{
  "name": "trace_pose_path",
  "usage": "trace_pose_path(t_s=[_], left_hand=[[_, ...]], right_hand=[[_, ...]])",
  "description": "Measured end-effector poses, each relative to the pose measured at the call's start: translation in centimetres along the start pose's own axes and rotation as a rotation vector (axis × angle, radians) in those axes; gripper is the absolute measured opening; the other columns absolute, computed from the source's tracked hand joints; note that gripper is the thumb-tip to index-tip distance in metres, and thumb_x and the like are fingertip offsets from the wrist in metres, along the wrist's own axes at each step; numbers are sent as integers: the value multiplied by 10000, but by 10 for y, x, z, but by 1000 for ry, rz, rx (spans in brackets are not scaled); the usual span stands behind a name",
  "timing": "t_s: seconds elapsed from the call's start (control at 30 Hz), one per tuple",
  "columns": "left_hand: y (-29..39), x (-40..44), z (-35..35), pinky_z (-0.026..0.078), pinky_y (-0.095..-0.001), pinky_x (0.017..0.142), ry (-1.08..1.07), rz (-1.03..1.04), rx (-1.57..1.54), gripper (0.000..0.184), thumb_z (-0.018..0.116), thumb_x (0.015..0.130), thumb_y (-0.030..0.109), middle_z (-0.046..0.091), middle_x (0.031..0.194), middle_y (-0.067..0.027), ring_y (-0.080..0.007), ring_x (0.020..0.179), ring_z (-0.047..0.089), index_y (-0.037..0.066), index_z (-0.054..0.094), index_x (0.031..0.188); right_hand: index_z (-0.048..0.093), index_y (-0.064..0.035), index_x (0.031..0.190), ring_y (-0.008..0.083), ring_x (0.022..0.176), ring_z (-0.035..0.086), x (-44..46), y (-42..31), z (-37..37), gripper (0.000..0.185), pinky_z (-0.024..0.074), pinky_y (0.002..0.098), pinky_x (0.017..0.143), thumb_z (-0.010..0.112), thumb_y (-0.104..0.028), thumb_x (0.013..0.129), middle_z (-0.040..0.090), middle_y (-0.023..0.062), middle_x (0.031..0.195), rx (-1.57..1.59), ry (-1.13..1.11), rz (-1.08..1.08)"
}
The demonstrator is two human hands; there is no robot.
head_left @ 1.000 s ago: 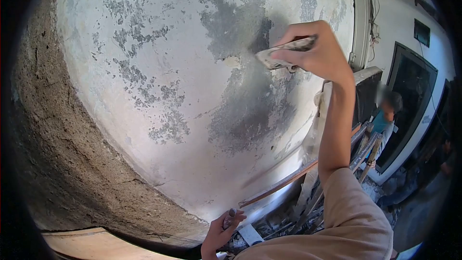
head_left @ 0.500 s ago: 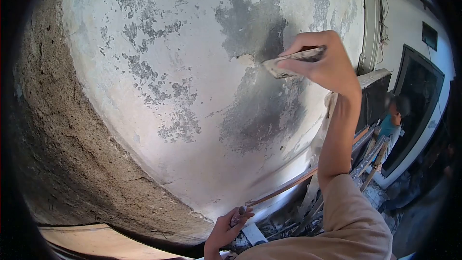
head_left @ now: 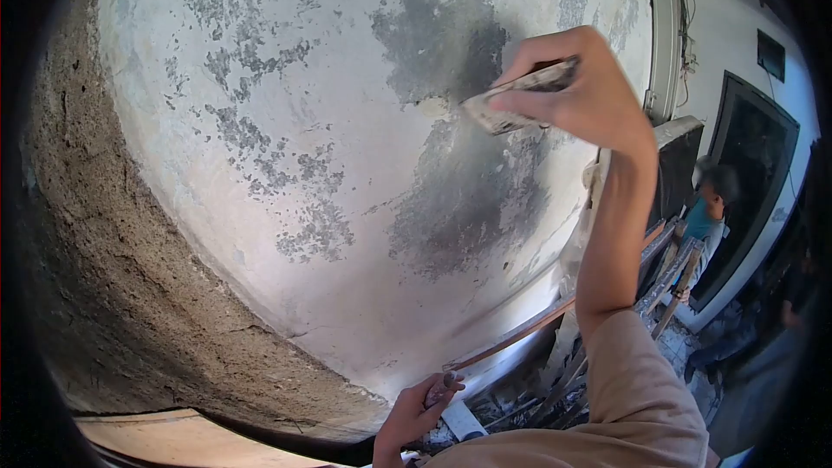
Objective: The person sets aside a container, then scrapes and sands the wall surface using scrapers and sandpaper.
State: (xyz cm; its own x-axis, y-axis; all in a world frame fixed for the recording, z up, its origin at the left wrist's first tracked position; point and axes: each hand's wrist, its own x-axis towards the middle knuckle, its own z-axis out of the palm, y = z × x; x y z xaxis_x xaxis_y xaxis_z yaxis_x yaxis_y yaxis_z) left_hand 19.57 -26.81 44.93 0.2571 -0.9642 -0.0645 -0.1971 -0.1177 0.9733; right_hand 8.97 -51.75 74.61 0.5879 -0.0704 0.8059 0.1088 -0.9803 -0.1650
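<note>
My right hand (head_left: 576, 95) is raised against the patchy wall (head_left: 347, 165), pinching a flat scraper (head_left: 507, 113) smeared with pale and dark residue. The scraper's edge lies at or very near the wall, by the dark grey patches where the white coat is gone. Lower down, my left hand (head_left: 412, 416) is closed round a stubby handle (head_left: 442, 388) with a rounded end. A flat whitish piece (head_left: 462, 420) shows just beside that hand; whether it belongs to the handle I cannot tell.
Rough brown bare masonry (head_left: 165, 269) borders the white coat on the left. A long wooden strip (head_left: 511, 334) runs along the wall's foot. Boards and poles (head_left: 667, 286) lean at the right, near a person in a teal top (head_left: 700, 221). A dark-framed door (head_left: 750, 182) stands beyond.
My right hand and the scraper have shifted slightly up and left in view. The left hand keeps its grip, a little to the right. The wall's marks shift slightly with the camera.
</note>
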Motion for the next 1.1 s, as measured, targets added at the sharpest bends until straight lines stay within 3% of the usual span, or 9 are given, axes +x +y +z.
trace_pose_path(t_s=[0.1,0.2,0.37,0.43,0.53,0.77,0.87,0.97,1.1], left_hand=[[-9,2,11,446,-280,874,-31,5,109,253,546,904,118,653,1031,-89,-129,995,582,-8,562,1123],[-12,5,17,443,-284,876,-110,27,151,267,540,904,129,653,1038,-90,-130,997,582,-6,559,1134],[0,6,23,428,-271,887,-170,-30,217,291,538,902,146,651,1057,-82,-123,980,584,24,550,1166],[3,5,24,431,-272,884,-185,-6,207,298,540,901,149,651,1058,-78,-125,975,585,28,548,1172],[3,5,29,436,-276,877,-215,6,205,308,544,898,156,652,1057,-73,-129,966,586,35,544,1182],[3,0,28,447,-278,861,-169,-3,240,296,549,896,155,656,1045,-60,-122,951,587,44,560,1169],[2,-6,27,449,-276,863,-115,5,198,280,549,895,152,654,1049,-68,-121,958,589,34,573,1149],[-13,-5,26,449,-276,867,-81,32,264,271,544,897,147,655,1047,-78,-129,970,594,22,577,1135],[6,-5,28,447,-274,873,-113,17,213,260,538,898,140,656,1042,-83,-140,979,599,15,583,1122]], right_hand=[[688,-40,677,193,574,606,2,1,23,113,472,279,593,712,-126,609,643,70,633,-30,-29,-69],[684,-46,666,217,665,614,-1,-15,-5,149,477,308,672,720,-166,585,653,78,688,20,13,172],[686,-51,668,239,703,612,2,-6,17,152,466,329,721,723,-161,570,654,91,705,-130,-57,-21],[685,-51,678,244,730,602,-2,-10,1,162,457,335,742,720,-173,578,649,93,719,18,-46,197],[682,-50,686,227,682,603,3,-1,23,152,464,309,686,715,-164,590,645,93,706,-109,-117,10],[681,-53,687,223,654,600,-2,-2,19,145,469,307,667,714,-166,603,641,83,687,44,-30,-57],[679,-57,669,233,639,597,-3,-6,16,135,467,315,671,713,-169,604,634,80,652,-184,-35,-104],[677,-57,649,245,629,591,-4,-9,2,122,462,315,691,711,-165,606,638,77,637,102,49,75],[677,-53,653,219,603,602,-2,-7,19,114,469,302,652,704,-155,606,640,78,637,-84,-67,-98]])
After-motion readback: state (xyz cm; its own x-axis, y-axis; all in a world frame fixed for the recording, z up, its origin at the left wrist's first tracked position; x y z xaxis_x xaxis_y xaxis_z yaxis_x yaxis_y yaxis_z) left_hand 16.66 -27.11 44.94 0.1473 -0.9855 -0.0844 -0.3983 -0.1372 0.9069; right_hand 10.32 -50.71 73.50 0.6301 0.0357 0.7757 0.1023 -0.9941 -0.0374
